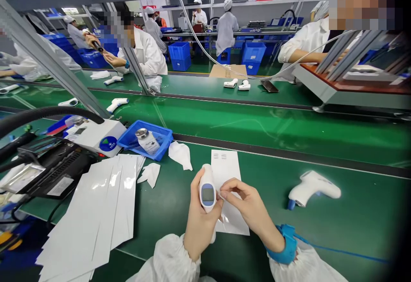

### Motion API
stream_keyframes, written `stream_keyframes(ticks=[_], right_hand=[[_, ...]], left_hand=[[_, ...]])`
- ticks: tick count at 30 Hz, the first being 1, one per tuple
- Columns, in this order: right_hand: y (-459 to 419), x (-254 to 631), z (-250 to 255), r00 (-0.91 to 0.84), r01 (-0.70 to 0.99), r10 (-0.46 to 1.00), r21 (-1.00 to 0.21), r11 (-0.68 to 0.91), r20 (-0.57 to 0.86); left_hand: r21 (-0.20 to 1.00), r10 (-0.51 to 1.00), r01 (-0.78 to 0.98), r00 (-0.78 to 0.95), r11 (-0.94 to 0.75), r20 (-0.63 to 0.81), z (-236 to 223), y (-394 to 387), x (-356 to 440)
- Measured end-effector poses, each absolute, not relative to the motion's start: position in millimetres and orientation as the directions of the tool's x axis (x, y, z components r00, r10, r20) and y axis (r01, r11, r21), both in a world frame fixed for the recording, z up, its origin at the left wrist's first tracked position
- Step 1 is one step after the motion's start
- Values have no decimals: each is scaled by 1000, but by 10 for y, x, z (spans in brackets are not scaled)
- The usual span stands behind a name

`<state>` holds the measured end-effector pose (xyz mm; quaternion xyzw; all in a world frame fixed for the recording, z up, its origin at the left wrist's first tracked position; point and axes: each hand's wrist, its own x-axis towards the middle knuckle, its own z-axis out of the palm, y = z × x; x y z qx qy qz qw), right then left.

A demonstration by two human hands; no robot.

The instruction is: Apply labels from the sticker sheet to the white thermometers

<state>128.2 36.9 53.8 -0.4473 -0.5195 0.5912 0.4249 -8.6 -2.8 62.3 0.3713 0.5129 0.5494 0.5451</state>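
My left hand (198, 222) is wrapped round a white infrared thermometer (207, 191), its blue-framed screen facing me. My right hand (247, 207) pinches at the thermometer's right side with thumb and forefinger; what it pinches is too small to make out. A blue wrist strap (285, 244) with a blue cord sits on my right wrist. Beneath both hands lies a white sheet of labels (226, 168) on the green table. A second white thermometer (313, 187) lies on its side to the right.
A fan of white backing sheets (102, 205) lies at left, with a black device (48, 166) and a white machine (96, 135). A blue tray (159, 138) holds a small bottle (146, 139). Behind it a conveyor carries more thermometers (117, 103); several white-coated people work beyond.
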Motion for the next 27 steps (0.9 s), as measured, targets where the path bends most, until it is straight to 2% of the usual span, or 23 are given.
stream_keyframes(ticks=[4,7,10,13,16,18,23,27], right_hand=[[317,1342,514,-255,-136,954,-971,-195,-156],[274,1371,515,-301,-171,933,-951,-257,-198],[239,1359,518,-343,-128,912,-950,-285,-227],[234,1326,481,-316,-37,933,-981,-191,-170],[277,1307,394,-164,109,985,-993,-32,-50],[327,1303,331,-83,158,996,-987,-11,-25],[439,1279,275,-77,53,992,-994,-98,-102],[462,1254,303,-60,10,993,-995,-97,-97]], left_hand=[[890,950,-344,14,298,-312,612,43,-71],[860,934,-384,16,335,-357,517,130,-38],[861,938,-403,-19,310,-347,381,213,8],[861,957,-432,13,268,-291,254,253,54],[856,949,-412,91,313,-303,168,243,97],[872,943,-359,111,333,-315,140,223,120],[893,939,-289,106,344,-328,151,185,161],[905,941,-256,100,338,-324,160,173,174]])
